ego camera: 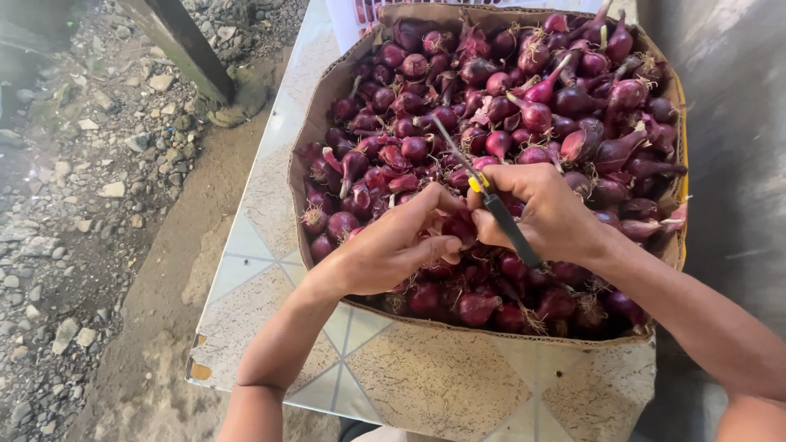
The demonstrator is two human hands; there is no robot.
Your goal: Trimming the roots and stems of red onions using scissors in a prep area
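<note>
Your left hand (393, 245) and right hand (540, 209) meet at the centre of the frame, fingertips closed together around one small red shallot (458, 227) that sits between them, just above the heap. The left hand pinches it from the left; the right hand touches it from the right, so both are equally near.

Your right hand is also wrapped around a slim utility knife (495, 205). Its long axis runs diagonally, dark handle toward the lower right past your wrist, thin blade pointing to the upper left over the pile, passing just above the shallot.

Beneath and all around lies a cardboard box (315, 106) packed with red shallots (524, 90), many with dry roots and stalks. They crowd close under both hands. The box rests on a tiled counter (426, 385), with gravel ground (74, 180) at the left of the frame.
</note>
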